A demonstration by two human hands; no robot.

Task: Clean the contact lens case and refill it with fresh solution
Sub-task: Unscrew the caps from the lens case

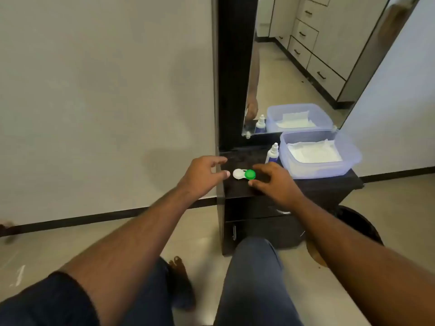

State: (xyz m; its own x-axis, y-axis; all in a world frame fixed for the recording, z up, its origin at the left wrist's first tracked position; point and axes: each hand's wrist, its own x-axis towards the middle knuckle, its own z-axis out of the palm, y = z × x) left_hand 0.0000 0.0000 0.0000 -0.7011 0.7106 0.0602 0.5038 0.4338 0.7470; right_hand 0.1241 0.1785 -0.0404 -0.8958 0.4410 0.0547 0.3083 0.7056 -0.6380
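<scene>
Approach stage: contact lens case (244, 174) lies capped on the bench (237, 188).
We judge uncapping comes next; left hand (202, 176) and right hand (275, 182) flank it, both spread wide, holding nothing.

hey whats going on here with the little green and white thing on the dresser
A seated person is reaching with both bare hands toward a contact lens case lying on a dark dresser top. The left hand and right hand flank the case with fingers spread, neither gripping it yet. Its white cap and green cap both look closed. A small solution bottle stands upright behind it, beside a clear plastic tub holding folded white tissue. Cleaning has apparently not begun.
</scene>
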